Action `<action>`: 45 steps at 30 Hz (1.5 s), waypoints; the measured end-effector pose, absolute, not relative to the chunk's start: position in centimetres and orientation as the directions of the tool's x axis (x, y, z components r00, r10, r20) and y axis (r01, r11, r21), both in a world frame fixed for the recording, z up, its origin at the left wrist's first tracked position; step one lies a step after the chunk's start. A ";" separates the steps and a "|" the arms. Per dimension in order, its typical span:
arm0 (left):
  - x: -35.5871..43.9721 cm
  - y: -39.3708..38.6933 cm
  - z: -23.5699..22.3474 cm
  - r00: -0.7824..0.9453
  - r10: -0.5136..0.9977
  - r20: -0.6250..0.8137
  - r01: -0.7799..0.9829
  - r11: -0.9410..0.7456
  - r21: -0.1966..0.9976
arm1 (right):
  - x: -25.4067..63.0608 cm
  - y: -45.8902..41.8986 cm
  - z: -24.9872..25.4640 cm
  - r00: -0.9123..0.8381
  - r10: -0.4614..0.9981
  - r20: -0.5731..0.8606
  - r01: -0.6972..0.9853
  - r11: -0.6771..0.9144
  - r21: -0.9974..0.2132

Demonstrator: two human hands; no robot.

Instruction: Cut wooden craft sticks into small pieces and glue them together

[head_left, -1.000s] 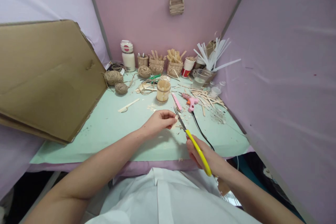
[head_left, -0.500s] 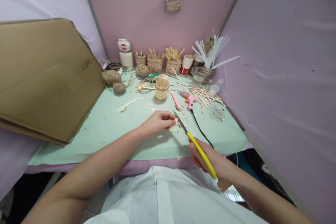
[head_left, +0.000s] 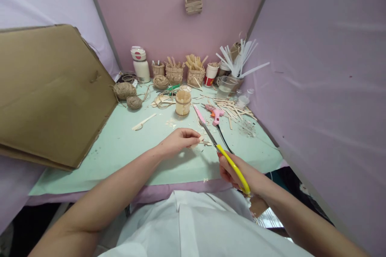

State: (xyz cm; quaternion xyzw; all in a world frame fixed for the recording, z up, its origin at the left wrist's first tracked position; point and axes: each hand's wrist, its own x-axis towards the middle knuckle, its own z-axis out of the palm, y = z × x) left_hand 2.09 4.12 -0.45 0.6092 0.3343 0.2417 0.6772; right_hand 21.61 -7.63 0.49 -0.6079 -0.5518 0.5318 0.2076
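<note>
My left hand (head_left: 183, 139) pinches a small pale piece of wood (head_left: 201, 138) between thumb and fingertips, low over the middle of the table. My right hand (head_left: 233, 169) is wrapped round the yellow handles of a pair of scissors (head_left: 229, 160). Their blades point forward and left, close beside the wood piece but apart from it. Ahead of my left hand stands a small wooden cup (head_left: 183, 103) with dark bands. Beyond the blade tips lies a pink cutter (head_left: 199, 114), and to its right a pink glue gun (head_left: 216, 115) with a black cord.
A green cloth covers the table (head_left: 126, 156). Cut wooden sticks (head_left: 233, 108) lie scattered at right, twine balls (head_left: 134, 103) at left. Stick-filled baskets (head_left: 175, 75), a white bottle (head_left: 141, 70) and white glue sticks (head_left: 238, 58) line the back. Large cardboard (head_left: 54, 96) leans at left.
The scissors have drawn slightly right, away from the wood piece, and their blades look closer together. My left hand keeps its pinch. The whole view has shifted slightly.
</note>
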 end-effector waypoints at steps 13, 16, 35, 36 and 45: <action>2.2 4.0 -0.1 0.570 0.816 -0.091 0.044 0.080 0.996 | 22.1 -6.8 1.1 -0.276 0.940 -0.203 0.535 -0.026 -0.844; 2.2 3.9 0.1 0.566 0.821 -0.077 0.049 0.059 0.997 | 21.9 -7.1 1.4 -0.253 0.942 -0.222 0.576 -0.038 -0.817; 2.2 3.7 -0.1 0.589 0.799 -0.120 0.080 0.090 0.993 | 21.6 -7.2 1.3 -0.251 0.926 -0.281 0.568 -0.094 -0.818; 2.2 3.7 -0.1 0.588 0.800 -0.120 0.080 0.090 0.993 | 21.7 -7.2 1.1 -0.252 0.927 -0.279 0.564 -0.094 -0.821; 2.3 3.7 0.0 0.577 0.806 -0.130 0.097 0.090 0.991 | 21.7 -7.2 0.9 -0.253 0.928 -0.273 0.571 -0.085 -0.817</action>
